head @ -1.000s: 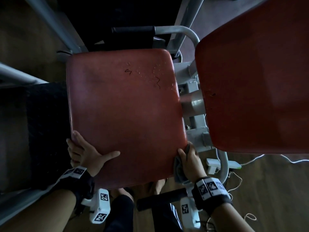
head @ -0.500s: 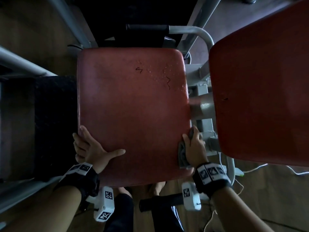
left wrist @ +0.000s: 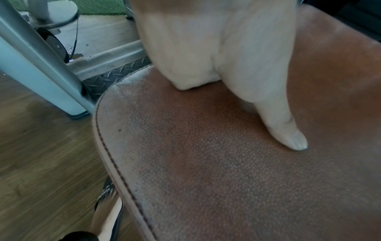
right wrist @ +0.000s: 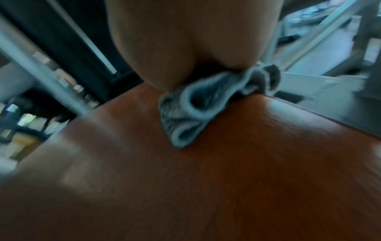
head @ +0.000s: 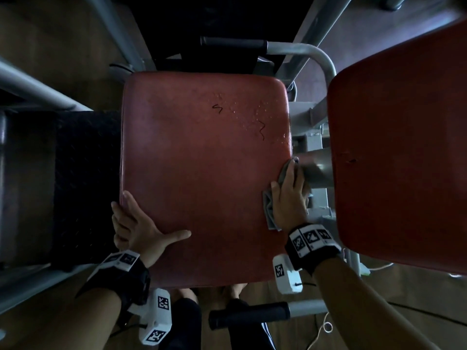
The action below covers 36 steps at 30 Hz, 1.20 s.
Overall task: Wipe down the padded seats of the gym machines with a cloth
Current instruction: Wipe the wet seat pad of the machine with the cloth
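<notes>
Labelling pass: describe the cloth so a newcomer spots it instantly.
Start at the big red padded seat in the middle of the head view, then go to its right edge. There the right hand presses a small crumpled cloth, the only grey fabric among red pads and metal.

Up close, the seat pad [left wrist: 216,171] shows a reddish-brown, leather-like cover with a fine pebbled grain, dull rather than shiny, and dark stitching along a paler, worn-looking edge seam. At about one o'clock on the pad small droplets or blisters catch the light beside two dark squiggles. The cloth [right wrist: 198,104] is grey with a woven or knitted texture, soft and rumpled into folds with a lighter hem. The frame tube [left wrist: 41,68] is smooth pale painted metal. The tread plate [left wrist: 115,76] is black with a raised diamond pattern. The floor [left wrist: 41,154] has a matt wood-grain look.
</notes>
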{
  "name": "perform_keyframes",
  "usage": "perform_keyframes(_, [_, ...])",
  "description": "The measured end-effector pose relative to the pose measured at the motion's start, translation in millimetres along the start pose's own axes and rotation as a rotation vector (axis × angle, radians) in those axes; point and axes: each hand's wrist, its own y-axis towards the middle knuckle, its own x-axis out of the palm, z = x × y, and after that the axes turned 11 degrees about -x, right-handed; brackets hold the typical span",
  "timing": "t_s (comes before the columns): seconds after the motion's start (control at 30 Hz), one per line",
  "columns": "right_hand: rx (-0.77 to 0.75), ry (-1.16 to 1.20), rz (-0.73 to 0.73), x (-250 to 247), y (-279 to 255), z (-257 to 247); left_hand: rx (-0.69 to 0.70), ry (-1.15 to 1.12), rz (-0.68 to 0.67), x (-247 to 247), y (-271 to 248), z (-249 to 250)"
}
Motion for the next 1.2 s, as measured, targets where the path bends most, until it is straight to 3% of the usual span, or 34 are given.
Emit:
perform_keyframes(0.3, [-0.042, -0.246, 0.122, -2, 90, -25, 0.001, 0.003, -0.004, 0, 2, -2])
perform_keyframes(0.47, [-0.023, -0.199, 0.093, -9, 122, -30, -0.003, 0.015, -0.01, 0, 2, 0])
perform_keyframes(0.6, [-0.216, -0.33, 0.063, -2, 105, -17, -0.013, 0.018, -0.005, 0, 3, 0])
perform_keyframes(0.73, [-0.097, -0.229, 0.148, -2, 99, -21, -0.01, 0.023, -0.004, 0, 2, 0])
perform_keyframes(0.9, [-0.081, -0.438, 0.055, -17, 102, -35, -0.016, 0.023, -0.006, -1, 1, 1])
perform_keyframes(1.13, [-0.372, -0.498, -0.138, -10, 42, -63, -0.004, 0.007, -0.027, -3, 1, 1])
perform_keyframes(1.2, [-0.386, -0.543, -0.143, -1, 29, -65, -0.005, 0.008, -0.027, -3, 1, 1])
